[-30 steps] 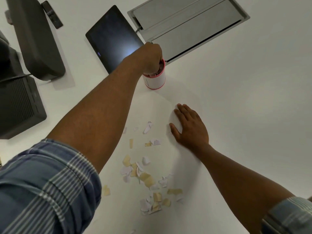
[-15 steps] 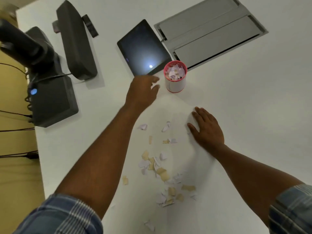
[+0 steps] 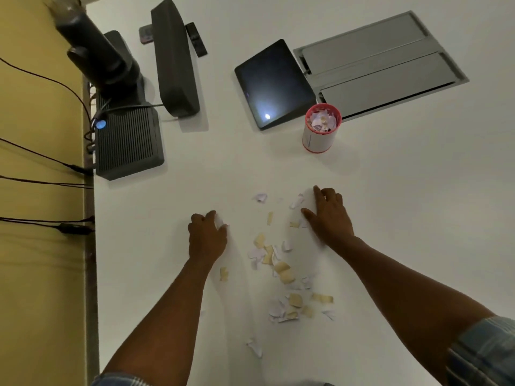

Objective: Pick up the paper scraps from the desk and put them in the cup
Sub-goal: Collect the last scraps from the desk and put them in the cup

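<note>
Both hands on the desk [image 3: 390, 218], beside the scraps.
Left hand [image 3: 207, 238] pinches a white scrap [image 3: 220, 220]; right hand [image 3: 328, 215] lies flat, fingers extended. Torn white and tan paper scraps [image 3: 281, 270] lie between them; the cup [image 3: 320, 129], part-filled, stands well beyond.

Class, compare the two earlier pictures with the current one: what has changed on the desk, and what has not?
The left hand left the cup, where it was a second ago, and came back down to the desk; its fingers now curl on a white scrap left of the pile. The right hand stayed flat beside the scraps. The cup, holding scraps, and the tablet kept their places.
</note>
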Available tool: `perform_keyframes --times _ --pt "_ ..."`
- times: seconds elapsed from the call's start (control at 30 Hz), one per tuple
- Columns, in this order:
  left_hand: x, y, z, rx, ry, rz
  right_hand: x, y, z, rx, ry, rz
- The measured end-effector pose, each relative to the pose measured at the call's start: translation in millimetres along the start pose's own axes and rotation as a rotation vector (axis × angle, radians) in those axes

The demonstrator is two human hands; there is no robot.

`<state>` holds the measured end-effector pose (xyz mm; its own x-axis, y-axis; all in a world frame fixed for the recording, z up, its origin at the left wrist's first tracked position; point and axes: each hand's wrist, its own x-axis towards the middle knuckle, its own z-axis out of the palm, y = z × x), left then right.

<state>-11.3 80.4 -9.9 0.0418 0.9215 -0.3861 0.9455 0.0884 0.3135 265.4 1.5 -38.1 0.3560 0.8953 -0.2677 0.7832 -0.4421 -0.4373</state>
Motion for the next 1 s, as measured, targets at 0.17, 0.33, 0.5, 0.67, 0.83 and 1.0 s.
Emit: perform_keyframes --times 0.17,0.33,0.5,0.67,0.83,1.0 --pt "-3 16 11 -0.075 0.003 0.127 0 -26 13 0.024 -0.072 -0.049" --pt "12 38 22 -0.038 -0.043 0.303 2 -44 18 0.02 -0.121 -0.129" --pt "35 67 23 0.147 -0.086 0.523 -9 -52 21 -0.074 -0.172 -0.284" --pt "37 78 22 0.248 -0.185 0.628 -43 -49 27 -0.196 -0.212 -0.47" --pt "5 59 29 0.232 -0.159 0.676 -79 -36 29 -0.221 -0.227 -0.588" --pt "-37 31 35 0.296 -0.145 0.687 -100 -23 23 -0.256 -0.171 -0.462"
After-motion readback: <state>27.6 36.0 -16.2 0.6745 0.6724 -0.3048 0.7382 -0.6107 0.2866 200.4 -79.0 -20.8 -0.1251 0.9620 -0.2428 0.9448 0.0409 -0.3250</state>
